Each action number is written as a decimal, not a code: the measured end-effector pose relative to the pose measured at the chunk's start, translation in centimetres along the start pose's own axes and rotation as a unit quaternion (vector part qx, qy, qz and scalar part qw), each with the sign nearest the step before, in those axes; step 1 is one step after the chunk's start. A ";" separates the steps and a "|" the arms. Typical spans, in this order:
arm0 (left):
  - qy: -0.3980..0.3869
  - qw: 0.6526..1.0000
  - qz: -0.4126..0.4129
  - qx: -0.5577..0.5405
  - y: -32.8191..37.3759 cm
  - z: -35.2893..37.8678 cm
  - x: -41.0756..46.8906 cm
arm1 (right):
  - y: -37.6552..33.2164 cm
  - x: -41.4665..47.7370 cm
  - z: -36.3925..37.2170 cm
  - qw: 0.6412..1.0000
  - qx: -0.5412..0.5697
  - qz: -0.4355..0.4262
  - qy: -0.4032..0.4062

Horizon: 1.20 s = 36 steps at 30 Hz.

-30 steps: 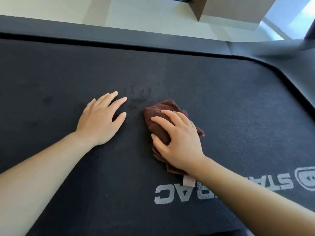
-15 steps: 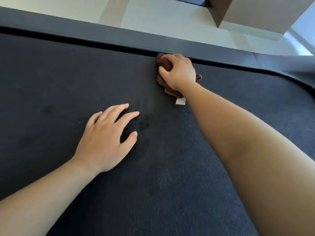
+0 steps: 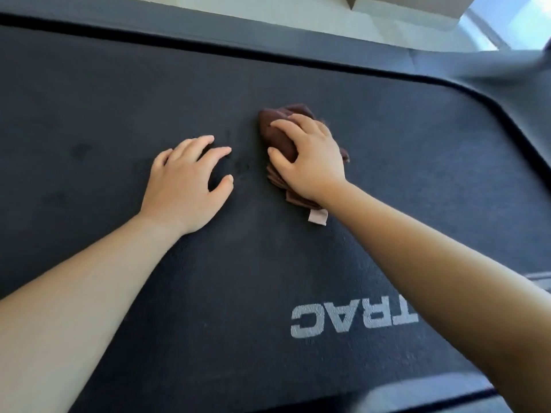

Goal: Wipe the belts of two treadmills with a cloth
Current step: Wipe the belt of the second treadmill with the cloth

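Back from the far edge comes the right hand [image 3: 310,162], and on my feed it now sits mid-belt, just beside the left hand [image 3: 185,186], which has hardly shifted. Its fingers and thumb curl over the bunched brown cloth [image 3: 277,135] and press it down onto the belt [image 3: 268,278]. A pale label tag [image 3: 317,217] sticks out from the cloth's near end beside the wrist.

I see the left hand resting on the belt with its fingers spread and slightly arched, holding nothing. Faint dark smudges [image 3: 243,166] mark the belt between the two hands.

Nearer me, grey lettering [image 3: 351,320] reads upside down, partly covered by the right forearm. Beyond the hands a grey side rail [image 3: 268,40] borders the belt and curves round at the right. Past it lies a pale floor [image 3: 298,16] with a light box [image 3: 402,4] at the top edge.
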<state>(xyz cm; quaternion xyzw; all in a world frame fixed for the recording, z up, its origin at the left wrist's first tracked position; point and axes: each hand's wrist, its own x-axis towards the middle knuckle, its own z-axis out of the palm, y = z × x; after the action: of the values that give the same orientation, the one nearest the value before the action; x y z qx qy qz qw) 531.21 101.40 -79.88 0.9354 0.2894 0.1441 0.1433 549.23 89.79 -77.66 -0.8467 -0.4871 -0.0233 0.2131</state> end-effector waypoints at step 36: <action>-0.073 0.997 0.013 0.033 5.6 -1.9 -13.2 | -1.8 -11.9 -2.3 0.999 0.002 0.047 0.024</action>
<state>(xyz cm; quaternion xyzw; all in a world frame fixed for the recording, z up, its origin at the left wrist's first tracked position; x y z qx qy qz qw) 522.89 89.65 -78.70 0.9513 0.2709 0.0674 0.1309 541.89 80.01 -77.86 -0.8676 -0.4411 -0.0327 0.2273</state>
